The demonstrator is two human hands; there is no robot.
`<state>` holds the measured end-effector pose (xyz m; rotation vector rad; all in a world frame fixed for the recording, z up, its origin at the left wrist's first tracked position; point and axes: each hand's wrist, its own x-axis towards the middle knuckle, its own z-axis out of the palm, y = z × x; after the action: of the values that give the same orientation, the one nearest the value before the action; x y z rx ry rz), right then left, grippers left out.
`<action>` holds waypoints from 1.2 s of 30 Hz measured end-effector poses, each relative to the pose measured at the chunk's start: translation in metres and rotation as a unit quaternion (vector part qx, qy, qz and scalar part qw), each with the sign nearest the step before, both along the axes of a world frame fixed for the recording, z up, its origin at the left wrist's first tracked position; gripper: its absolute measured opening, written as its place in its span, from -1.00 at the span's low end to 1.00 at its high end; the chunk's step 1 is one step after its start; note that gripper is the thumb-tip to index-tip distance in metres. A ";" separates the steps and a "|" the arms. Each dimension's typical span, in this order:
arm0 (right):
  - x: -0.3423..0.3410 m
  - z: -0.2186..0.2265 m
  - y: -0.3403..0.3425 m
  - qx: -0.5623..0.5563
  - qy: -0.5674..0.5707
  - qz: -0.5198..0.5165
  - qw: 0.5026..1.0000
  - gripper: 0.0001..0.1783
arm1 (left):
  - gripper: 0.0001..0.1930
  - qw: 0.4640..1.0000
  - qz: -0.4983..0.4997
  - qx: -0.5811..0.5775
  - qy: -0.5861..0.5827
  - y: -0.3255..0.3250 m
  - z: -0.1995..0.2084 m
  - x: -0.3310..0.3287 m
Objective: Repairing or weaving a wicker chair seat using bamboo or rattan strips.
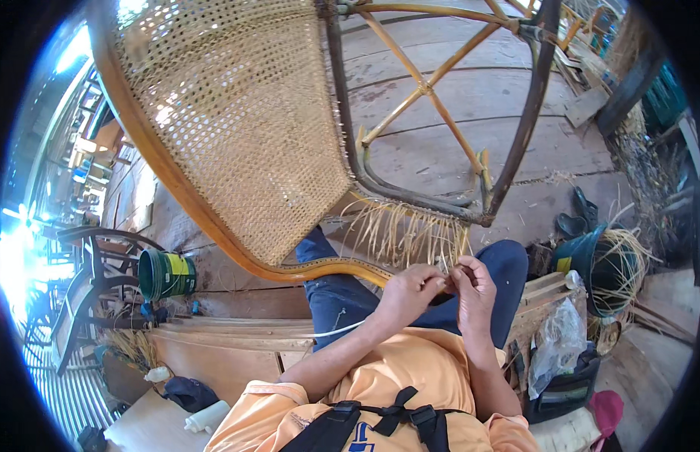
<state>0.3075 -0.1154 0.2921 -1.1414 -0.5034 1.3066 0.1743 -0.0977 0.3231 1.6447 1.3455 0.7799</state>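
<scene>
Close together over my lap, my left hand (410, 296) and my right hand (474, 292) have their fingertips pinched, apparently on a thin cane strip. The fingers hide most of what they hold. A pale strip (339, 331) sticks out to the left from behind my left forearm. Both hands are at the near right end of a curved, orange-brown wooden rail (180, 184). This rail edges a woven cane panel (252, 151) of a large chair. Loose cane ends (399, 232) hang as a fringe from the chair's dark frame (524, 135), just beyond my hands.
Crossed rattan braces (425, 88) span the dark frame. At right stands a dark bucket (579, 260) with cane strands, above a clear plastic bag (558, 343). A green bucket (169, 273) and a dark chair frame (82, 282) are at left; wooden planks (229, 331) lie beside me.
</scene>
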 end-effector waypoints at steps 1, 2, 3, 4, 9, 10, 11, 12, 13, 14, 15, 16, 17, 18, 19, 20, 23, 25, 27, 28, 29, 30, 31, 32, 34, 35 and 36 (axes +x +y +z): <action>-0.001 0.001 0.001 0.012 -0.009 0.016 1.000 -0.83 | -0.86 0.997 0.023 -0.071 -0.034 0.000 0.004 0.000; -0.001 0.001 0.001 0.024 -0.018 0.033 0.999 -0.82 | -0.86 0.997 0.016 -0.073 -0.036 0.001 0.004 0.000; -0.002 0.000 0.002 0.018 -0.007 0.035 0.999 -0.81 | -0.85 0.987 0.031 -0.142 -0.060 0.002 0.005 -0.001; -0.003 0.001 0.002 0.018 -0.007 0.030 0.999 -0.81 | -0.84 0.973 0.046 -0.211 -0.083 0.003 0.006 -0.002; -0.006 0.000 0.005 0.000 0.022 0.009 1.000 -0.81 | -0.83 0.974 0.040 -0.207 -0.079 0.002 0.006 -0.003; -0.005 0.001 0.005 -0.001 0.022 0.009 1.000 -0.81 | -0.82 0.988 0.026 -0.142 -0.051 0.002 0.001 -0.005; -0.003 0.002 0.005 -0.015 0.036 0.033 0.999 -0.82 | -0.80 0.997 0.012 -0.075 -0.023 0.001 -0.001 -0.007; -0.001 0.002 0.005 -0.031 0.050 0.056 0.997 -0.84 | -0.80 0.997 0.010 -0.077 -0.023 0.002 0.000 -0.009; -0.001 0.002 0.005 -0.032 0.050 0.054 0.997 -0.84 | -0.80 0.996 -0.011 -0.084 -0.011 0.005 0.002 -0.011; -0.001 0.002 0.004 -0.047 0.055 0.064 0.995 -0.86 | -0.79 0.995 -0.033 -0.092 0.001 0.007 0.005 -0.013; -0.001 0.002 0.004 -0.061 0.060 0.073 0.994 -0.88 | -0.79 0.995 -0.034 -0.094 0.001 0.010 0.006 -0.015; -0.001 0.000 0.003 -0.063 0.060 0.071 0.994 -0.88 | -0.80 0.994 -0.059 -0.092 0.025 0.012 0.008 -0.016; 0.000 -0.003 0.003 -0.067 0.062 0.075 0.993 -0.88 | -0.80 0.991 -0.085 -0.091 0.048 0.014 0.009 -0.016; 0.000 -0.004 0.003 -0.069 0.063 0.079 0.992 -0.89 | -0.80 0.991 -0.086 -0.092 0.049 0.016 0.009 -0.016; -0.001 -0.004 0.003 -0.071 0.064 0.078 0.992 -0.89 | -0.81 0.990 -0.083 -0.102 0.049 0.017 0.009 -0.016; -0.001 -0.003 0.003 -0.070 0.060 0.073 0.993 -0.89 | -0.82 0.989 -0.081 -0.111 0.048 0.017 0.009 -0.015; -0.004 -0.002 0.003 -0.066 0.027 0.065 0.995 -0.89 | -0.83 0.993 -0.093 -0.033 0.059 0.015 -0.001 -0.015; -0.005 0.000 0.002 -0.064 -0.004 0.064 0.996 -0.89 | -0.83 0.991 -0.103 -0.016 0.089 0.016 -0.004 -0.015; -0.005 0.002 0.003 -0.064 -0.028 0.053 0.996 -0.87 | -0.84 0.986 -0.115 0.001 0.118 0.018 -0.006 -0.015; -0.004 0.002 0.003 -0.066 -0.028 0.051 0.996 -0.87 | -0.83 0.985 -0.121 0.000 0.123 0.020 -0.007 -0.014; -0.003 0.000 0.002 -0.062 -0.030 0.043 0.997 -0.87 | -0.82 0.984 -0.128 -0.001 0.128 0.020 -0.008 -0.014; -0.001 -0.002 0.002 -0.059 -0.031 0.034 0.997 -0.88 | -0.82 0.983 -0.132 -0.002 0.126 0.021 -0.008 -0.011; 0.001 -0.004 0.003 -0.061 -0.033 0.028 0.997 -0.88 | -0.81 0.991 -0.112 -0.027 0.067 0.021 -0.008 -0.008; 0.002 -0.006 0.003 -0.058 -0.036 0.014 0.998 -0.88 | -0.80 0.994 -0.093 -0.054 0.007 0.021 -0.009 -0.004; 0.007 -0.011 0.003 -0.052 -0.148 -0.020 0.987 -0.90 | -0.81 0.987 -0.076 -0.142 -0.002 0.022 -0.013 0.008; 0.008 -0.008 0.003 -0.014 -0.209 -0.038 0.977 -0.90 | -0.81 0.972 -0.050 -0.228 -0.003 0.022 -0.014 0.014; 0.005 -0.005 0.005 0.023 -0.266 -0.048 0.962 -0.90 | -0.81 0.971 -0.063 -0.232 -0.008 0.021 -0.017 0.016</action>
<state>0.3129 -0.1107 0.2873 -1.4626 -0.8546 0.8897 0.1903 -0.0768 0.3064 1.3304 1.2797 0.3649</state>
